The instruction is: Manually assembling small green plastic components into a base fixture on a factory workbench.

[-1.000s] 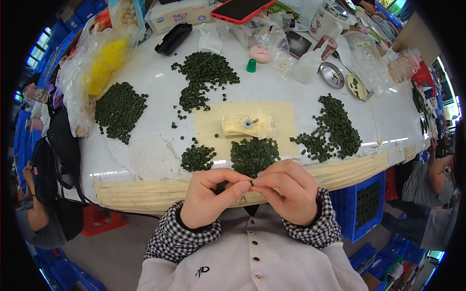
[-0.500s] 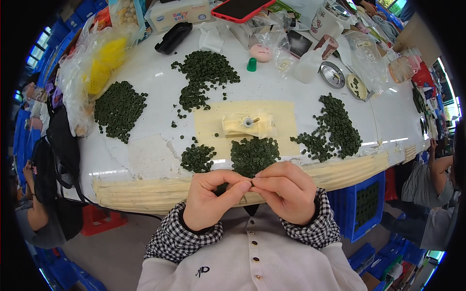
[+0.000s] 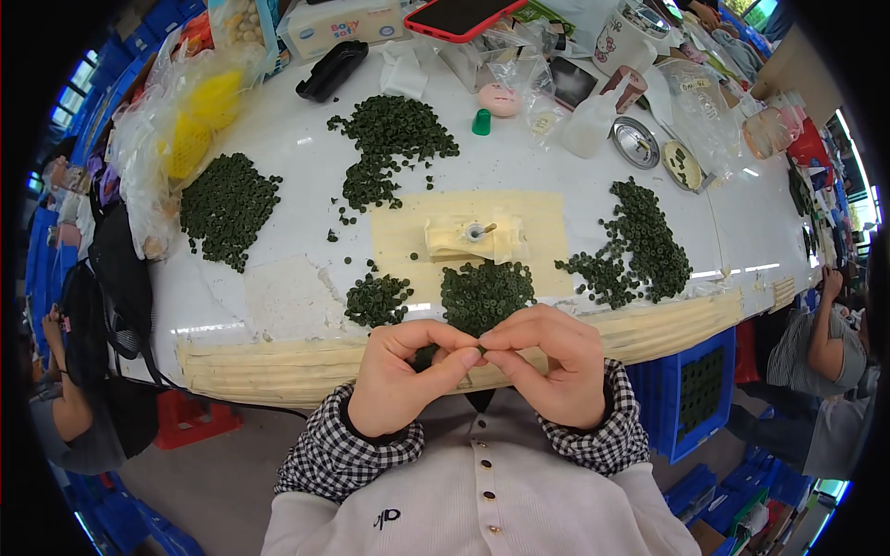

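At the table's front edge my left hand (image 3: 400, 378) and my right hand (image 3: 554, 363) meet, fingertips to fingertips. Both are closed in a pinch on one small dark green piece (image 3: 481, 350), mostly covered by the fingers. Just beyond them lies a heap of small dark green ring-shaped pieces (image 3: 487, 295), and a smaller heap of green pieces (image 3: 377, 302) is to its left. Behind the nearer heap, a tape-wrapped block (image 3: 447, 241) with a small metal post sits on a beige patch (image 3: 542, 269).
More green heaps lie at right (image 3: 649, 246), far left (image 3: 230, 213) and back centre (image 3: 394, 139). Along the back are a black case (image 3: 332, 72), a red-edged phone (image 3: 459, 18), a white bottle (image 3: 588, 128) and an open tin (image 3: 682, 167). Other people sit at both sides.
My right hand's fingers have shifted slightly, with its thumb and index finger opened into a wider arch. A bit of the green piece now shows between the fingertips. My left hand stays nearly still.
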`<state>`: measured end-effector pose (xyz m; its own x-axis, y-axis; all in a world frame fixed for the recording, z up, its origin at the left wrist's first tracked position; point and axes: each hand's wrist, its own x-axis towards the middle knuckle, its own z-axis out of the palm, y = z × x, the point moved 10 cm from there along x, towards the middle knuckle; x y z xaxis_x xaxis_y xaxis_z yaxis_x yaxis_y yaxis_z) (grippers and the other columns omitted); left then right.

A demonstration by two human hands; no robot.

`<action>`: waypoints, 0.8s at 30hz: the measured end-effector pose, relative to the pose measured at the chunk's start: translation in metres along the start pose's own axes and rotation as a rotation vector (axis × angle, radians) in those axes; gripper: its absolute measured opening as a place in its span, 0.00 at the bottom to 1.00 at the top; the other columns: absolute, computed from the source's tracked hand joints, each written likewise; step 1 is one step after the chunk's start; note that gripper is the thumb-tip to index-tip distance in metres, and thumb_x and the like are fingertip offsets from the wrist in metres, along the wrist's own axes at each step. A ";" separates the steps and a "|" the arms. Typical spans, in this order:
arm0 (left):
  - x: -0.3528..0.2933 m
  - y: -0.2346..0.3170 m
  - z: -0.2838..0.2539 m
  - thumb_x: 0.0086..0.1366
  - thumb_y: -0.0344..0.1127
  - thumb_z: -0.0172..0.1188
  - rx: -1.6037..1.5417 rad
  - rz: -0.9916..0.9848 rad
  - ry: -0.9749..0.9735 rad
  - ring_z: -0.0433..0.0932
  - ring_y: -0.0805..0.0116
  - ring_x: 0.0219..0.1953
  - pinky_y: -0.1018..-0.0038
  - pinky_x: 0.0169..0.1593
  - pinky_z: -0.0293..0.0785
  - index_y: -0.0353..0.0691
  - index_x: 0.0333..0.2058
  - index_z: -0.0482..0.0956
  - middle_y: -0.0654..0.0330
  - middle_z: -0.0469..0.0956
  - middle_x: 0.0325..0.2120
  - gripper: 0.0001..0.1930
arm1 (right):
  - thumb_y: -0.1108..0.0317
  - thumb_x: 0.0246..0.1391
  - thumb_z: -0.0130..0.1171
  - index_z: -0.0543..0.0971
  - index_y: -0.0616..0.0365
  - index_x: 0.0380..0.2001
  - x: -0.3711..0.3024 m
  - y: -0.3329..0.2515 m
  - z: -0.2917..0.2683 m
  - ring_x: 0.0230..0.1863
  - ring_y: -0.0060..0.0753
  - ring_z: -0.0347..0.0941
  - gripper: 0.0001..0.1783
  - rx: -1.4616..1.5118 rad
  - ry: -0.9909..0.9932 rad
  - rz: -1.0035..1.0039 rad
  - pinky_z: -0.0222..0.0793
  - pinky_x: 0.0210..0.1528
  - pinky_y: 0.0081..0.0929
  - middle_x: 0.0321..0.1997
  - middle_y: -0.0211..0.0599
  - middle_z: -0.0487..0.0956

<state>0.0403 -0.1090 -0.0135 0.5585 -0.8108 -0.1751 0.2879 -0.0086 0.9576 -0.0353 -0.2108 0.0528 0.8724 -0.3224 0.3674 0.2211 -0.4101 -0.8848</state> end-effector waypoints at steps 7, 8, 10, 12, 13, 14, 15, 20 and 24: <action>-0.001 0.005 -0.002 0.58 0.25 0.59 0.057 0.053 0.020 0.63 0.86 0.22 0.86 0.25 0.59 0.31 0.32 0.80 0.71 0.71 0.18 0.05 | 0.83 0.45 0.58 0.79 0.65 0.33 -0.010 0.029 0.008 0.33 0.26 0.76 0.09 0.322 0.022 0.243 0.73 0.35 0.19 0.33 0.40 0.77; -0.001 0.005 -0.002 0.57 0.25 0.59 0.062 0.059 0.024 0.62 0.86 0.22 0.86 0.25 0.59 0.31 0.32 0.80 0.71 0.71 0.18 0.05 | 0.83 0.45 0.58 0.79 0.65 0.33 -0.010 0.030 0.008 0.33 0.25 0.75 0.09 0.336 0.027 0.247 0.73 0.36 0.19 0.33 0.40 0.77; -0.001 0.006 -0.003 0.57 0.24 0.59 0.074 0.073 0.031 0.62 0.86 0.21 0.86 0.25 0.59 0.31 0.32 0.80 0.72 0.70 0.17 0.04 | 0.83 0.45 0.58 0.79 0.65 0.33 -0.011 0.031 0.009 0.33 0.25 0.75 0.09 0.358 0.047 0.256 0.72 0.36 0.19 0.33 0.40 0.77; -0.002 0.006 -0.003 0.57 0.24 0.59 0.066 0.077 0.044 0.62 0.86 0.21 0.86 0.25 0.59 0.31 0.32 0.79 0.72 0.69 0.17 0.04 | 0.82 0.44 0.58 0.79 0.64 0.32 -0.011 0.031 0.009 0.32 0.26 0.75 0.09 0.376 0.077 0.269 0.72 0.35 0.19 0.31 0.39 0.77; -0.002 0.006 -0.003 0.57 0.24 0.59 0.061 0.079 0.050 0.62 0.86 0.21 0.86 0.25 0.58 0.31 0.31 0.79 0.72 0.69 0.17 0.04 | 0.82 0.43 0.58 0.79 0.64 0.31 -0.011 0.030 0.009 0.32 0.26 0.75 0.08 0.350 0.082 0.260 0.71 0.35 0.19 0.31 0.39 0.77; -0.003 0.006 -0.003 0.57 0.23 0.59 0.060 0.089 0.057 0.61 0.86 0.21 0.86 0.25 0.58 0.31 0.31 0.79 0.71 0.69 0.17 0.04 | 0.82 0.43 0.59 0.79 0.64 0.30 -0.011 0.030 0.009 0.31 0.26 0.75 0.08 0.326 0.086 0.252 0.71 0.34 0.20 0.30 0.38 0.77; -0.003 0.007 -0.003 0.57 0.23 0.59 0.058 0.100 0.065 0.61 0.86 0.21 0.86 0.25 0.58 0.31 0.31 0.79 0.71 0.69 0.18 0.03 | 0.82 0.42 0.59 0.78 0.64 0.29 -0.011 0.029 0.009 0.31 0.27 0.75 0.08 0.301 0.089 0.243 0.70 0.34 0.20 0.29 0.38 0.77; -0.004 0.008 -0.004 0.57 0.23 0.58 0.033 0.111 0.081 0.61 0.86 0.21 0.86 0.26 0.59 0.31 0.31 0.79 0.71 0.71 0.19 0.03 | 0.82 0.42 0.59 0.78 0.63 0.28 -0.009 0.023 0.009 0.31 0.27 0.75 0.07 0.240 0.120 0.186 0.70 0.33 0.20 0.28 0.38 0.77; -0.003 0.006 -0.006 0.58 0.24 0.58 0.015 0.074 0.072 0.62 0.86 0.23 0.86 0.27 0.59 0.31 0.32 0.79 0.69 0.73 0.21 0.04 | 0.83 0.44 0.58 0.78 0.65 0.31 -0.010 0.029 0.014 0.33 0.26 0.76 0.07 0.333 0.107 0.259 0.73 0.36 0.19 0.32 0.39 0.77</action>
<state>0.0452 -0.1029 -0.0082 0.6324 -0.7654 -0.1191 0.2321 0.0406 0.9718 -0.0317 -0.2081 0.0193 0.8711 -0.4726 0.1335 0.1451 -0.0121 -0.9893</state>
